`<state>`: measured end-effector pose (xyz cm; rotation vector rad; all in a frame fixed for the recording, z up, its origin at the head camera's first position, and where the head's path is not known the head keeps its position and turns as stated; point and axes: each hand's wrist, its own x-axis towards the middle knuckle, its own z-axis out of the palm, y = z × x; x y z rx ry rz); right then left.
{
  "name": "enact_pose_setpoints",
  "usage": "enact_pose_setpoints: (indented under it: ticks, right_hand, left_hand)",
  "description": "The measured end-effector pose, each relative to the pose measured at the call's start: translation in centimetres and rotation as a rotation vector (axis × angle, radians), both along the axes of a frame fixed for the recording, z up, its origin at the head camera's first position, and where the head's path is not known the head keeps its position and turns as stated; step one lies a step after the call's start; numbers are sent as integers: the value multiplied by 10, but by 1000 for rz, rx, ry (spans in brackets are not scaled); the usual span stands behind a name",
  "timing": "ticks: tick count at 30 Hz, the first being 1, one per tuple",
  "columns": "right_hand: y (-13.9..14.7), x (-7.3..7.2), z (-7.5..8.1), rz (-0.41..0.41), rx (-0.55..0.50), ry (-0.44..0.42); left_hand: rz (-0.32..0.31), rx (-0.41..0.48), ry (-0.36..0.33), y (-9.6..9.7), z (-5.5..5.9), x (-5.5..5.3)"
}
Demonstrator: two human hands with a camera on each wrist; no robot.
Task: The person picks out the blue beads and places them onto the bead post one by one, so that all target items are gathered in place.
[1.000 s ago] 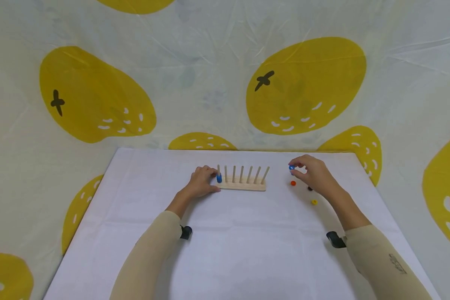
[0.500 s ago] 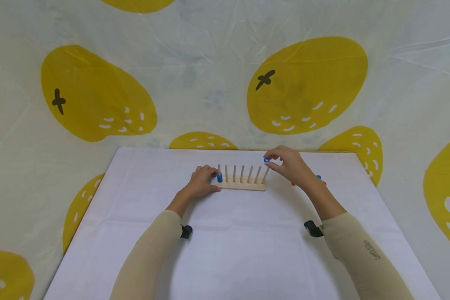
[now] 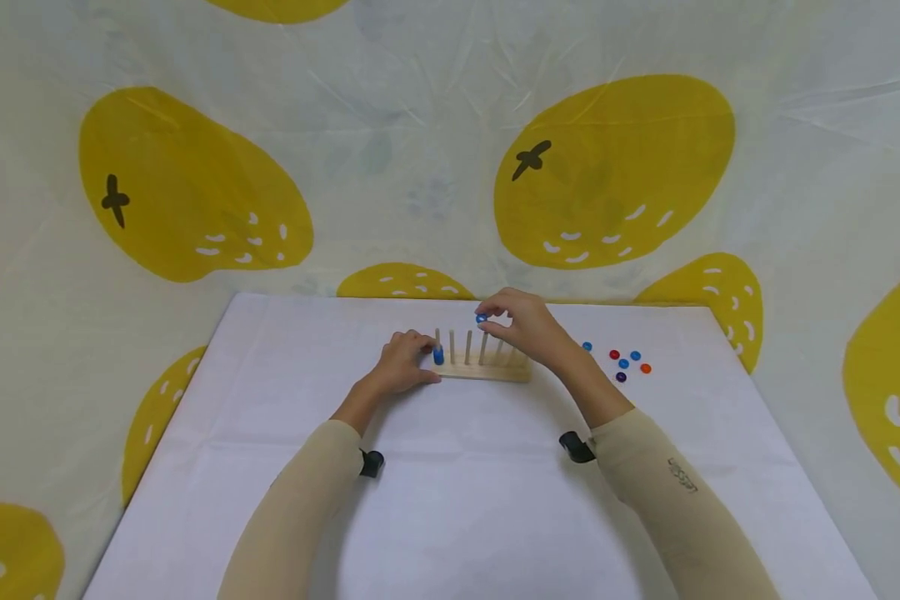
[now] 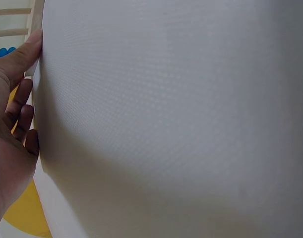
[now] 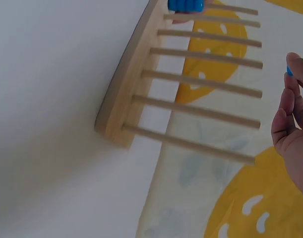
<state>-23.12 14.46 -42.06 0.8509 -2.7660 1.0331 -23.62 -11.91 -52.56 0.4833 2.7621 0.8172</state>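
A wooden peg rack (image 3: 487, 374) with a row of several upright pegs stands on the white-covered table. Blue beads (image 3: 438, 357) are stacked low on its leftmost peg; the right wrist view shows that blue stack (image 5: 186, 5) at the far end. My left hand (image 3: 401, 364) holds the rack's left end, thumb at the front edge and fingers around the far side. Between thumb and forefinger, my right hand (image 3: 525, 327) pinches a blue bead (image 3: 482, 318) above the middle pegs. Most of this bead (image 5: 289, 71) is covered by fingertips in the right wrist view.
Right of the rack lie several loose beads: a red one (image 3: 614, 355), an orange one (image 3: 646, 368), a dark purple one (image 3: 621, 377) and blue ones (image 3: 587, 346). A fruit-print cloth (image 3: 420, 167) rises behind the table's back edge.
My right hand has carried the blue bead leftward from beside the loose beads to over the rack's middle, uncovering several of those beads. The left hand stays at the rack's end.
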Motion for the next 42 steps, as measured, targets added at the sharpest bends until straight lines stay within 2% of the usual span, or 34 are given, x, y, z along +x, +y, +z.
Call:
enact_pose_setpoints:
  ticks: [5,10,21,30,42]
  right_hand:
    - [-21,-4,-2,39,9,-22]
    - [-36,-8,-7,68,3,-10]
    - [-60,-14,-6,136,40,-24]
    - [-66,-14,-5,130,100,-81]
    - [-66,-16,-10,139,130,-54]
  left_hand:
    - [-2,-11,3,0,-2,-1]
    - [-8,-24,15,0,-4,-2]
    - [-4,-24,13,0,-1,-2]
    - [-18,-17,26,-1,-3,-3]
    - [-4,-7,6,0,-1,-2]
